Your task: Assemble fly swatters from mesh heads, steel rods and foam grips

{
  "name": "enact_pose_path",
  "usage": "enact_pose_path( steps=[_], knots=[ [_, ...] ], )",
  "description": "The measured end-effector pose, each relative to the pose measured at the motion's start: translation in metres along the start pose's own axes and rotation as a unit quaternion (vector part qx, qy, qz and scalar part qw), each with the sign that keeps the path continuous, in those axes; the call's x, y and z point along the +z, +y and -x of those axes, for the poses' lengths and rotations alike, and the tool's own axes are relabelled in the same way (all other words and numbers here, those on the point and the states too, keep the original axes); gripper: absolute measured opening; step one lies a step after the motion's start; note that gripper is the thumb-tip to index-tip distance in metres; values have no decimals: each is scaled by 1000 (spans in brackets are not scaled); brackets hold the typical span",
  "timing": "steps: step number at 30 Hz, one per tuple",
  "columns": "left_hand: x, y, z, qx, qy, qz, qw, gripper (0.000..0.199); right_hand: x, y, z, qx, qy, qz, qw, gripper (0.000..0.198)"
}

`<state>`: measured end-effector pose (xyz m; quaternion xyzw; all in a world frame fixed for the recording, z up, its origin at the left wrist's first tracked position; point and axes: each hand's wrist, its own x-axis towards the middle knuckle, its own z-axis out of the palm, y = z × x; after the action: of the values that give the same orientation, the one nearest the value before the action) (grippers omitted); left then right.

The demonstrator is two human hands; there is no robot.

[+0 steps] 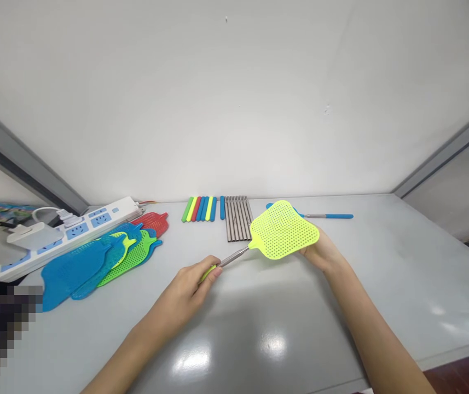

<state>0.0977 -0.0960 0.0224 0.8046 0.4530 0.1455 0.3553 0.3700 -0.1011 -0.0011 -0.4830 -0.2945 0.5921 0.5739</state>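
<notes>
Centre frame, a neon-yellow perforated plastic fly swatter (284,230) on a slim metal shaft is held tilted above a glossy grey table (398,273). The left hand (196,282) is closed round its yellow grip, seemingly to steady it; the right hand (323,253) is at the head's far edge, perhaps supporting it, fingers too hidden to tell whether they pinch. Behind, coloured rod-shaped grips (200,210) and silver metal tubes (238,219) lie in rows, probably keeping like with like; multicoloured swatter heads (98,260) overlap at left.

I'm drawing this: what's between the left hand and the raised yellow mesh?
In the head view, a metal rod runs between the left hand and mesh.
</notes>
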Motion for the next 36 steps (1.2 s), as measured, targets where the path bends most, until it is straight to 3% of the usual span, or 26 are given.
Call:
enact_pose_path(
  steps=[4,11,16,25,30,36],
  knots=[
    [1,3,2,-5,-26,133,991,26,4,5,-2,56,-25,-18,998,26],
    [10,3,5,-7,-131,323,937,21,20,17,1,101,-86,0,991,32],
    [20,7,6,10,-166,360,918,23,32,21,7,91,-162,21,982,33],
    [38,3,6,27,-178,422,888,24,56,27,22,71,-319,78,942,29],
    [39,4,5,23,-181,448,875,27,57,27,22,44,-332,107,936,29],
    [40,5,6,22,-159,400,903,27,63,34,23,18,-294,97,951,26]
  ],
)
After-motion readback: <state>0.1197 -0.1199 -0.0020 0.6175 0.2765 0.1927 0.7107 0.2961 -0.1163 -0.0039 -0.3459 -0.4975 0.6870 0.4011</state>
